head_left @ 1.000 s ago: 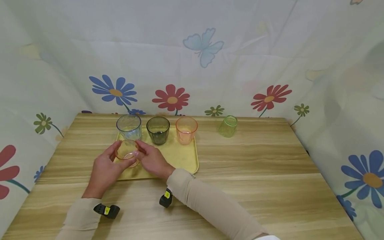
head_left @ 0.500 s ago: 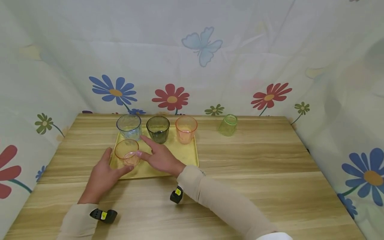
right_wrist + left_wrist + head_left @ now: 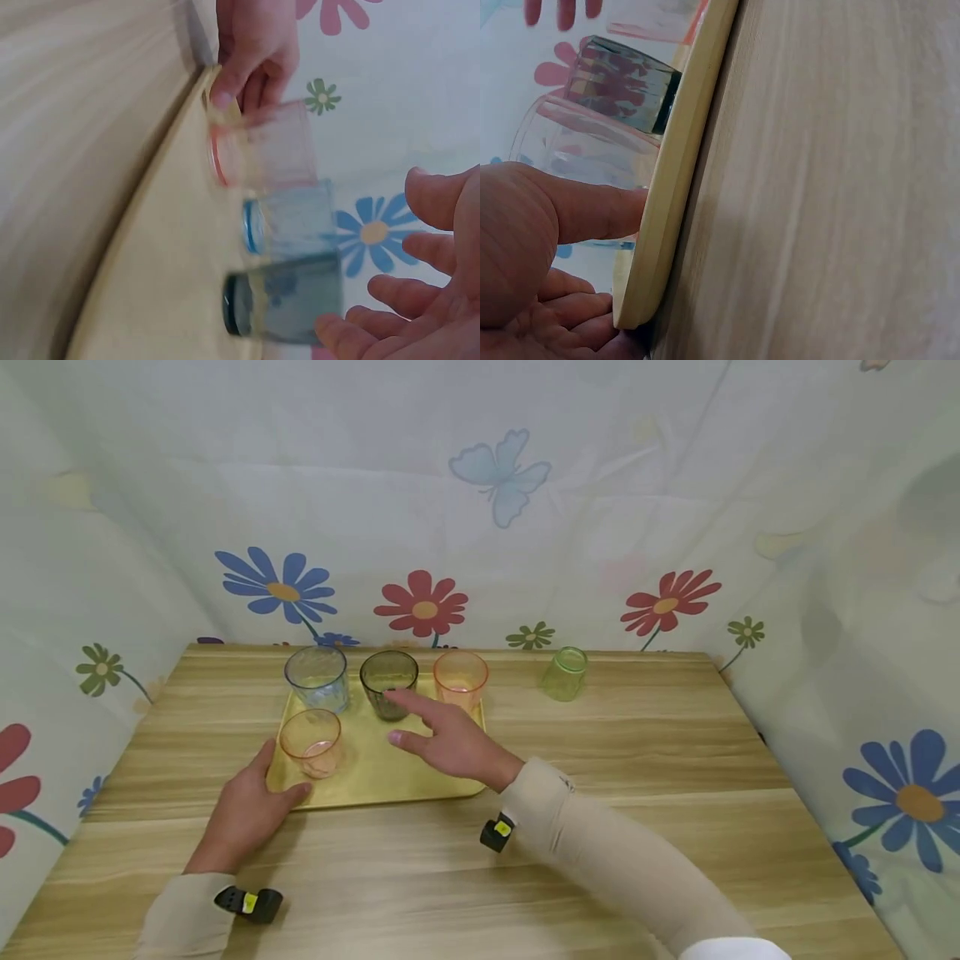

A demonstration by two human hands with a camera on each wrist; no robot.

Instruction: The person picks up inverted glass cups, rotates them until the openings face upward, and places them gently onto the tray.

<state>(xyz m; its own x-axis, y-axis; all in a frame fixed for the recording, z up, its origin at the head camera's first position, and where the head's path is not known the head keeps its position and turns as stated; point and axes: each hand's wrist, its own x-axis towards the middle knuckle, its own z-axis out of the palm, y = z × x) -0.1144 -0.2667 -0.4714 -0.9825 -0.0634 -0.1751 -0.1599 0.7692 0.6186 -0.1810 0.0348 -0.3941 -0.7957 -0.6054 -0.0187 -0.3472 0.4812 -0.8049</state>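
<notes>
At the near left corner of the yellow tray (image 3: 397, 772), my left hand (image 3: 243, 814) grips the edge; its thumb (image 3: 604, 214) lies on the rim and its fingers curl at the side. Just beyond the thumb, a pale orange cup (image 3: 311, 745) stands upright on the tray, untouched. My right hand (image 3: 459, 742) hovers over the tray's right half with fingers extended and holds nothing. Its fingertips overlap the dark grey cup (image 3: 382, 675) in the head view, but the right wrist view shows no grip on that grey cup (image 3: 296, 300).
A blue cup (image 3: 318, 681) and an orange-pink cup (image 3: 461, 677) stand upright along the tray's back, either side of the grey one. Beyond the tray to the right, a green cup (image 3: 565, 675) sits upside down on the wooden table (image 3: 637, 827). Flowered cloth (image 3: 600, 527) hangs behind.
Both hands have let go of the pale orange cup, which stays on the tray. My left hand has come down onto the tray's corner; my right hand has moved away rightward.
</notes>
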